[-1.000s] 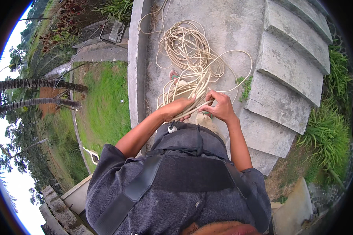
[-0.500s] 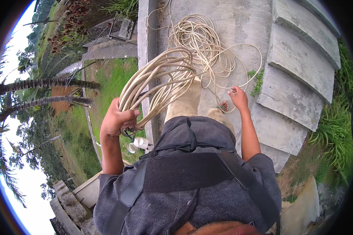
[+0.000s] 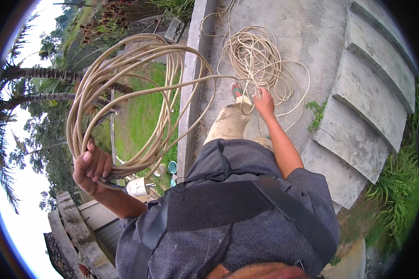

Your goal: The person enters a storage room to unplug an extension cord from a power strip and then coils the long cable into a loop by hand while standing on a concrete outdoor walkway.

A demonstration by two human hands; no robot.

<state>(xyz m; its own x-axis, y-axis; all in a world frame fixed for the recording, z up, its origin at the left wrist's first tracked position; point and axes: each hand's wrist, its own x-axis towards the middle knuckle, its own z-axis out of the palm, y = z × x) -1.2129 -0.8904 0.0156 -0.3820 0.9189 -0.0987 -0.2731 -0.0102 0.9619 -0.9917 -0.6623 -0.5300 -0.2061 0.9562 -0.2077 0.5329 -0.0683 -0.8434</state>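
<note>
My left hand (image 3: 93,169) is closed around a bundle of looped beige cable (image 3: 84,109), raised at the left. From the top of these loops one strand runs across to my right hand (image 3: 264,103). My right hand is lower and nearer the middle, its fingers pinched on the cable. Beyond it, a tangled pile of the same cable (image 3: 252,49) lies on the concrete, with a loose loop spreading to the right. The exact grip of the right fingertips is partly hidden.
Concrete steps (image 3: 358,104) rise along the right. A low concrete edge (image 3: 193,88) borders the walkway on the left, with grass (image 3: 139,125) beyond. My sandalled foot (image 3: 237,89) stands close to the cable pile. A white bucket (image 3: 136,187) and a teal bucket (image 3: 172,167) stand below the left loops.
My left hand has swung outward to the left, and its loops have opened wide. My right hand has reached forward and left and has closed on the cable. One foot now shows by the pile.
</note>
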